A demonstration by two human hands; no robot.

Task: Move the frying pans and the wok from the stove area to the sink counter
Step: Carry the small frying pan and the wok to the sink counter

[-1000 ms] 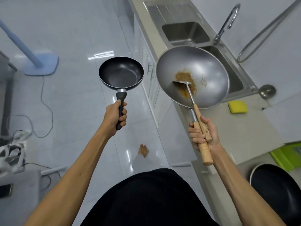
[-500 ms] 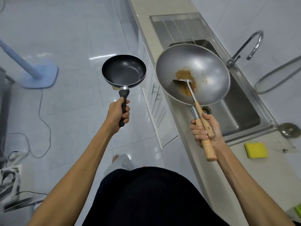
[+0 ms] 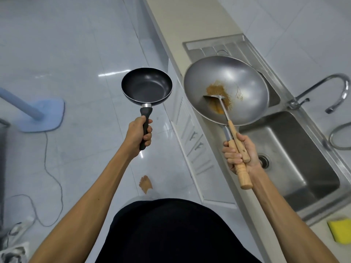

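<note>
My left hand (image 3: 139, 132) grips the black handle of a small dark frying pan (image 3: 147, 87), held level over the floor left of the counter. My right hand (image 3: 240, 152) grips the wooden handle of a large grey steel wok (image 3: 239, 80) together with the wooden handle of a metal spatula (image 3: 224, 105). The spatula's blade lies inside the wok on a patch of brown residue. The wok hangs over the counter edge and the far part of the steel sink (image 3: 296, 154).
The pale sink counter (image 3: 190, 19) runs up the right side, with a ribbed drainboard (image 3: 218, 47) beyond the wok and a tap (image 3: 322, 92) at the right. A yellow sponge (image 3: 341, 231) lies at the lower right. A blue mop (image 3: 41, 114) and cables lie on the floor at left.
I have walked forward along the counter. The sink has slid from ahead to beside and below my right hand, and the sponge has dropped to the lower right corner. Both hands keep their grips.
</note>
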